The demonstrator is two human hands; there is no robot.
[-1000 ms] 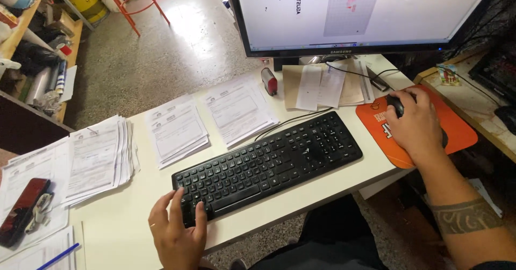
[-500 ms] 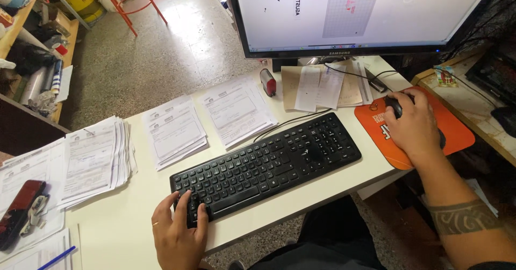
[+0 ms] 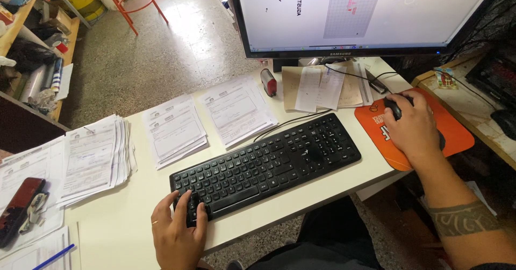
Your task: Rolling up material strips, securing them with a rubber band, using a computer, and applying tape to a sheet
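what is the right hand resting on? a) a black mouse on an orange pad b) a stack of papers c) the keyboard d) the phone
a: the right hand covers a black mouse on the orange pad, while the left hand is at the keyboard.

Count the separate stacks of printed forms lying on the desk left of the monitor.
3: one stack behind the keyboard, one stack beside it, one thick stack farther left. More sheets at the frame's left edge may form others.
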